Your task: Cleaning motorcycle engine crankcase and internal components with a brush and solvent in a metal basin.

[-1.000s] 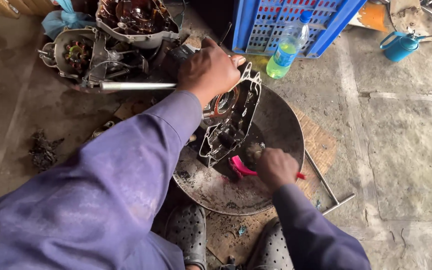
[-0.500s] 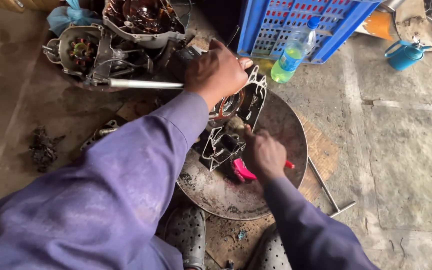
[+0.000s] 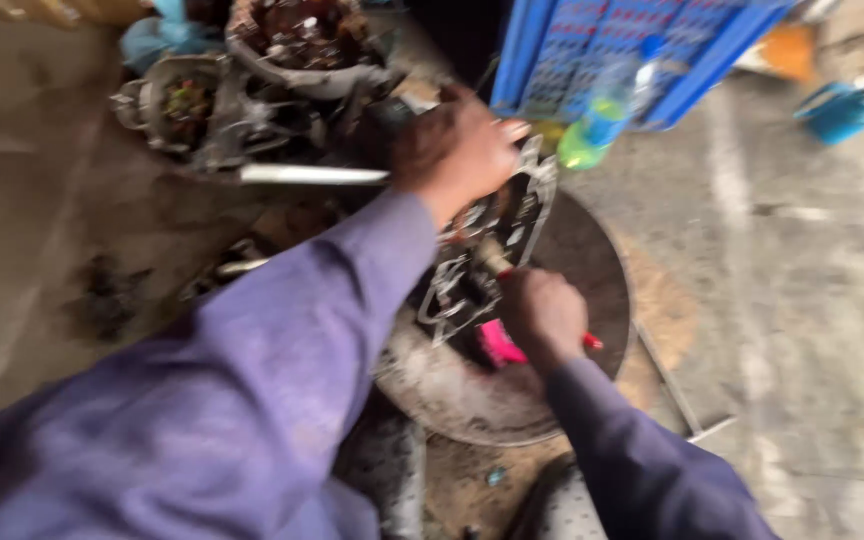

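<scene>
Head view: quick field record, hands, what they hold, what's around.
left hand: on top edge of the engine casing, holding it upright in the pan
right hand: closed on a brush, bristle end at the casing
pan: round metal pan, dark and dirty, on a wooden board
in pan: pink object beside the right hand
behind: engine parts, metal rod, blue crate, plastic bottle with green liquid
right: blue can
image quality: motion-blurred, fine detail unreadable
</scene>
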